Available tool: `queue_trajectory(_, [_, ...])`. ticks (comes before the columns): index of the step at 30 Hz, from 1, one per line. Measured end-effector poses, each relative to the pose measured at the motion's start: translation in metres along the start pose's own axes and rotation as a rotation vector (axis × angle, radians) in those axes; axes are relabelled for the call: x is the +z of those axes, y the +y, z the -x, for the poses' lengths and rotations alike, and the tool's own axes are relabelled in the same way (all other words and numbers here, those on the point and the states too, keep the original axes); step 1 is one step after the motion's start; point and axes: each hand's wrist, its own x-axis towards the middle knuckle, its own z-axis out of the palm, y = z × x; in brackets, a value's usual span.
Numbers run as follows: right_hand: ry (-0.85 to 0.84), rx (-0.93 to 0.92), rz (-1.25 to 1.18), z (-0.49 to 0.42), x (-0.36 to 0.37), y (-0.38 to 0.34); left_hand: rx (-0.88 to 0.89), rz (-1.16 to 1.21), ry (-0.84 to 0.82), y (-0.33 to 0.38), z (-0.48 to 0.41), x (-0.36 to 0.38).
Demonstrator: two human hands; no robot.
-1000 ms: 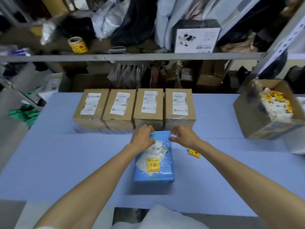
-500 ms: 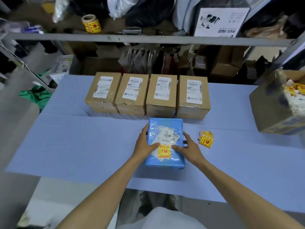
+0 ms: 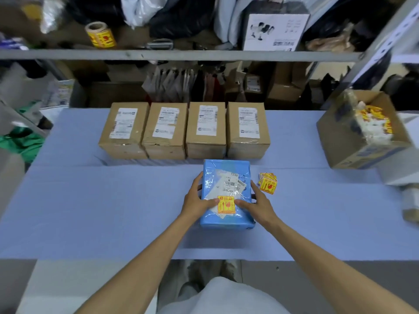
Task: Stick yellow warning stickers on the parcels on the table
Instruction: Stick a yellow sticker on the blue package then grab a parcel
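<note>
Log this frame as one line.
left hand: thumb pressing blue parcel | right hand: same | yellow sticker: on parcel top | brown boxes: unstickered

Left hand [image 3: 195,201] and right hand [image 3: 259,206] slid back along blue parcel [image 3: 226,172].
</note>
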Motion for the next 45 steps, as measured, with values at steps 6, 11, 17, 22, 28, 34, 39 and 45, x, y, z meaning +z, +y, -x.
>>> queue_trajectory(6, [0.166,0.029,0.007,0.022,-0.049,-0.003,0.023,0.027,-0.176,0.016,-0.003,0.045])
queue_trajectory(11, [0.279,0.058,-0.012,0.037,-0.096,0.001,0.048,0.016,-0.281,0.036,-0.010,0.092])
queue_trajectory(17, [0.333,0.049,-0.044,0.022,-0.153,-0.002,0.055,0.002,-0.295,0.062,-0.031,0.145])
queue_trajectory(22, [0.269,0.013,-0.020,-0.012,-0.200,-0.007,0.035,0.017,-0.219,0.079,-0.053,0.185])
queue_trajectory(28, [0.186,-0.024,0.002,-0.066,-0.249,-0.021,0.047,0.082,-0.115,0.102,-0.085,0.229])
queue_trajectory(34, [0.168,-0.082,-0.006,-0.124,-0.271,-0.037,0.037,0.113,-0.042,0.128,-0.135,0.247])
queue_trajectory(39, [0.151,-0.105,-0.024,-0.167,-0.272,-0.043,0.008,0.021,0.020,0.140,-0.176,0.254])
queue_trajectory(45, [0.140,-0.089,-0.024,-0.204,-0.273,-0.047,-0.046,-0.017,0.024,0.142,-0.212,0.256])
